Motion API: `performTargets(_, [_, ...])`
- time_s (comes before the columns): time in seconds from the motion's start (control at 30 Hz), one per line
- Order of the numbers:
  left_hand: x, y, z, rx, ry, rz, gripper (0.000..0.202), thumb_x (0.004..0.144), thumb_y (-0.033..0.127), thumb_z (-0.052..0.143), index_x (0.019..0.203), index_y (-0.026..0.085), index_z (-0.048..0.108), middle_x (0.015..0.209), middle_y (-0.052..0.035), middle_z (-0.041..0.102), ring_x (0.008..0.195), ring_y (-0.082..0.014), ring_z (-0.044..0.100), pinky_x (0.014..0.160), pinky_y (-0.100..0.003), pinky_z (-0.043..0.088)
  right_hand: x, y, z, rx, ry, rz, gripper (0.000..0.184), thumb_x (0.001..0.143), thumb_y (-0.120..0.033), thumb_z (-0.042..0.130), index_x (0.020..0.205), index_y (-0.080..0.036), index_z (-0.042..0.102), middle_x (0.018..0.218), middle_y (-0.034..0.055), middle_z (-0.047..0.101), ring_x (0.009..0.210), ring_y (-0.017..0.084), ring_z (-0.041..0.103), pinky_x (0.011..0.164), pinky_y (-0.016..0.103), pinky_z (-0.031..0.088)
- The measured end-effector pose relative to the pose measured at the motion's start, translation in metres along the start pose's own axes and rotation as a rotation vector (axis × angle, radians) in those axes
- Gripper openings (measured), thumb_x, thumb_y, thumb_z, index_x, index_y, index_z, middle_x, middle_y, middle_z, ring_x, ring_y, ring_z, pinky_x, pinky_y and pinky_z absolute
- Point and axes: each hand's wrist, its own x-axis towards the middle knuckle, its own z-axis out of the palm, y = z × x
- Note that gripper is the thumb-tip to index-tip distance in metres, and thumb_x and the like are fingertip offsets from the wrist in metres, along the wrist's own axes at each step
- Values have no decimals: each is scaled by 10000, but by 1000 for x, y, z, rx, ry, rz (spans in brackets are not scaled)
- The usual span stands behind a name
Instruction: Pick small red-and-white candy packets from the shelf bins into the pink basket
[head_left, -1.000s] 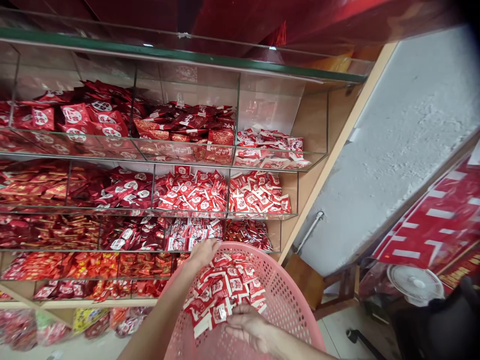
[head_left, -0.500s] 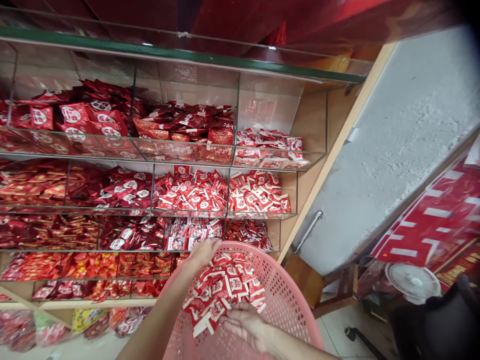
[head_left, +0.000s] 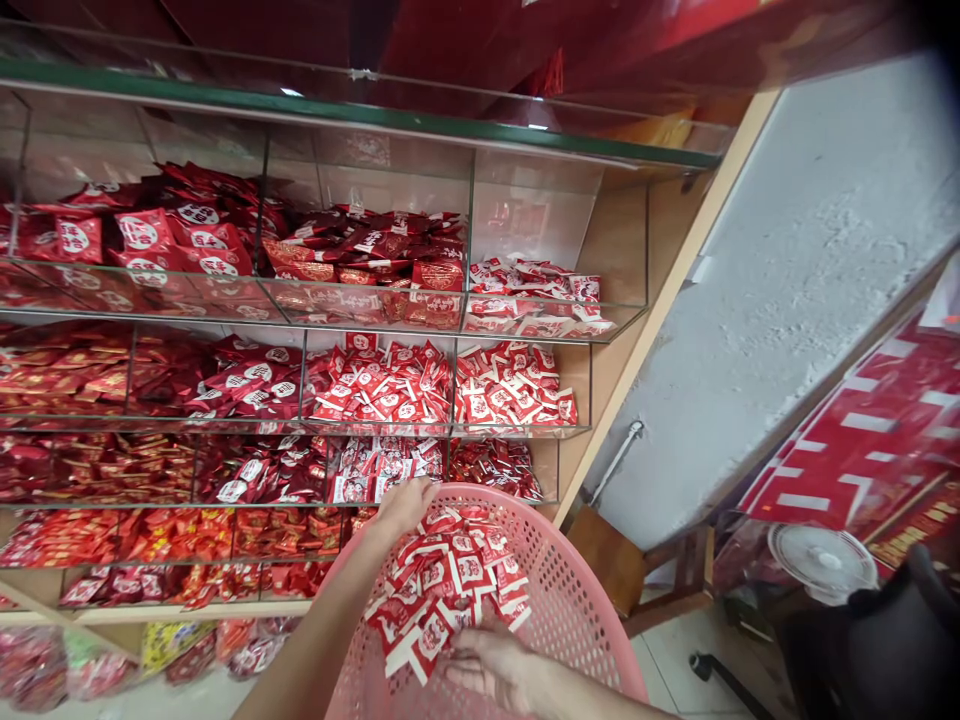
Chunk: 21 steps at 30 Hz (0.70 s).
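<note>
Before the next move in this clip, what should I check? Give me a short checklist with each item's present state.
1. Left hand gripping the far rim of the pink basket: ok.
2. Right hand in contact with the red-and-white packets: ok, at the pile's near edge.
3. Packets pinched in the right hand: cannot tell, fingertips hidden by the pile.
4. Packets all inside the basket: ok.
5. Basket apart from the glass shelf bins: cannot tell.
</note>
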Motion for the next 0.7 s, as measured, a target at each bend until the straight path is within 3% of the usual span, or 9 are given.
performTargets(0.07, [0, 0, 0, -1, -1, 1, 452, 861, 496, 225, 891, 209, 573, 830, -60, 657, 755, -204, 605, 633, -283, 407, 0, 3, 1, -67, -37, 50, 42, 715, -162, 566, 697, -125, 558, 637, 31, 611, 640, 135, 640, 745, 277, 503])
performTargets(0.2, [1, 0, 2, 6, 9, -3, 457, 862, 504, 218, 885, 218, 574, 828, -55, 658, 777, -206, 605, 643, -283, 408, 1, 10, 4, -251, -205, 183, 201, 748, -210, 517, 662, -64, 626, 683, 99, 639, 665, 150, 645, 706, 251, 490])
performTargets(0.33, [0, 0, 2, -11, 5, 5, 479, 861, 512, 203, 897, 217, 578, 841, -53, 657, 787, -195, 602, 649, -276, 413, 1, 13, 9, -333, -284, 205, 144, 697, -186, 552, 700, -86, 655, 713, 69, 649, 602, 103, 615, 597, 203, 448])
performTargets(0.43, [0, -1, 3, -6, 5, 0, 473, 864, 500, 211, 916, 213, 583, 871, -56, 659, 812, -195, 602, 676, -279, 411, -5, 10, 14, -268, -367, 164, 87, 633, -167, 606, 688, -113, 646, 709, 39, 640, 613, 103, 600, 600, 208, 438])
performTargets(0.57, [1, 0, 2, 13, 13, 9, 455, 868, 476, 214, 917, 215, 584, 882, -60, 661, 825, -204, 601, 682, -289, 407, -13, 2, 17, -127, -366, 110, 112, 610, -194, 645, 706, -146, 613, 762, 19, 638, 615, 104, 588, 629, 241, 448])
performTargets(0.7, [-1, 1, 0, -11, -1, 2, 462, 875, 465, 193, 877, 212, 580, 812, -46, 662, 758, -183, 603, 651, -278, 406, -9, 1, 13, -147, -323, 108, 150, 606, -219, 655, 727, -147, 602, 770, 28, 638, 627, 113, 594, 627, 250, 449])
